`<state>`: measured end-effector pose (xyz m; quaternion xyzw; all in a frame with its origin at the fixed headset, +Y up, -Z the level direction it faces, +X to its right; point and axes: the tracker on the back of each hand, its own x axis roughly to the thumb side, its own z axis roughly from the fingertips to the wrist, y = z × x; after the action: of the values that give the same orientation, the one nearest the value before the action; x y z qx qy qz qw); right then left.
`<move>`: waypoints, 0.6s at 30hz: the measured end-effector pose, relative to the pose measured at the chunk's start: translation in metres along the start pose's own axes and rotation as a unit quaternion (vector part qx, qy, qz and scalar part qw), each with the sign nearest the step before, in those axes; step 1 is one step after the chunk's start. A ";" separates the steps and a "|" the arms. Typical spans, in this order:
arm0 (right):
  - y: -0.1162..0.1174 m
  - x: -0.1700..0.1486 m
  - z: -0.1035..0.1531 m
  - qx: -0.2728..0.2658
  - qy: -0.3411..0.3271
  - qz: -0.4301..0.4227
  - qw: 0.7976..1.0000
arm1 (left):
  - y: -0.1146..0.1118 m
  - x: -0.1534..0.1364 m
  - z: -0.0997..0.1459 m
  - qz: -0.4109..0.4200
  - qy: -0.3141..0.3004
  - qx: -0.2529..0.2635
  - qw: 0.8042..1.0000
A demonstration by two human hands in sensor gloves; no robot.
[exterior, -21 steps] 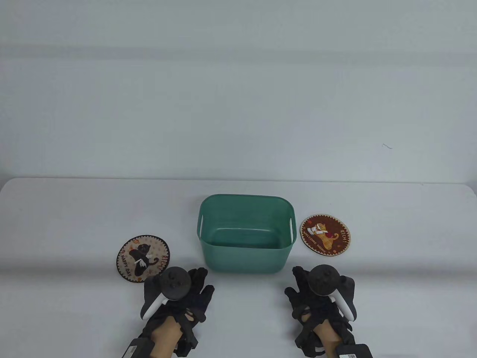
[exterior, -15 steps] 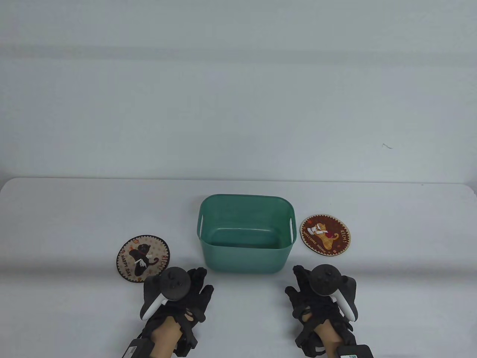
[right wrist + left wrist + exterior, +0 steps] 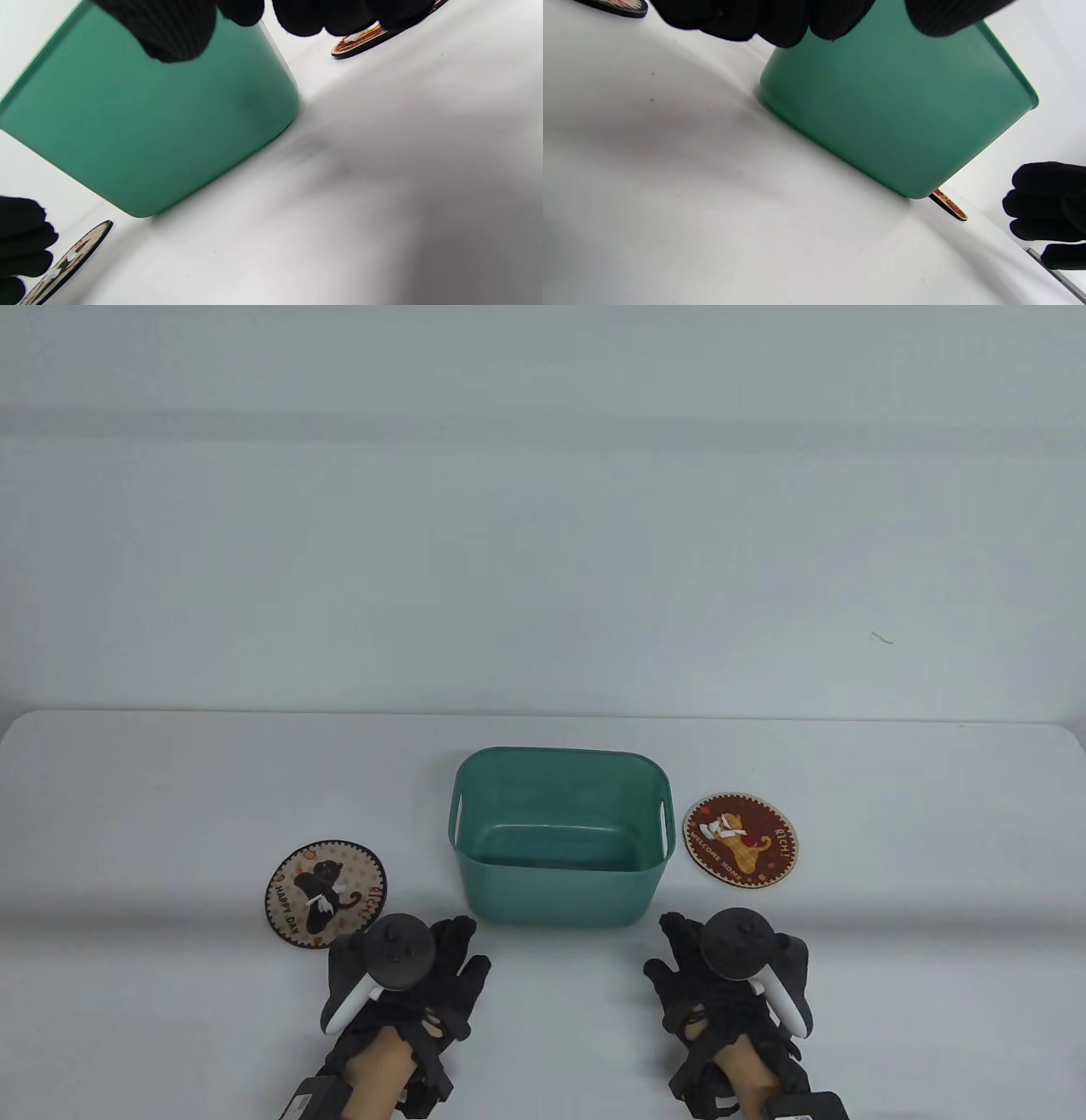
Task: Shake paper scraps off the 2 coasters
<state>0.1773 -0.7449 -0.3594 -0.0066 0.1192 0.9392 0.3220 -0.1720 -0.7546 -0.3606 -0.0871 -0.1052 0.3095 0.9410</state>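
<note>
In front of the green bin [image 3: 560,836], my left hand [image 3: 420,976] and right hand [image 3: 721,976] hover with fingers relaxed, holding nothing. The black-cat coaster [image 3: 327,893] lies left of the bin, the orange-cat coaster [image 3: 741,839] just right, each bearing white scraps.

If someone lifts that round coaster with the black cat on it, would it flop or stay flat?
Probably stay flat: the cat coaster shows a thin, straight, even edge in the right wrist view, like stiff board. It likely weighs little. Lying flush on the table, its edge may be fiddly to catch. The white scraps on it would likely slide off when tilted.
</note>
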 end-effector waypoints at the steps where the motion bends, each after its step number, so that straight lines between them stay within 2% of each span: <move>1: 0.001 -0.001 -0.001 0.003 0.001 -0.002 1.000 | 0.000 0.000 0.000 0.000 0.000 -0.001 1.000; 10: -0.001 0.001 0.001 0.011 -0.003 -0.007 1.000 | 0.001 0.001 0.002 -0.005 0.004 0.009 1.000; 18: -0.007 0.009 0.006 0.007 -0.025 -0.025 0.999 | 0.017 0.006 0.005 -0.022 0.014 0.036 0.999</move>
<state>0.1748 -0.7328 -0.3560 0.0166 0.1173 0.9299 0.3483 -0.1778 -0.7371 -0.3585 -0.0554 -0.0829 0.2915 0.9514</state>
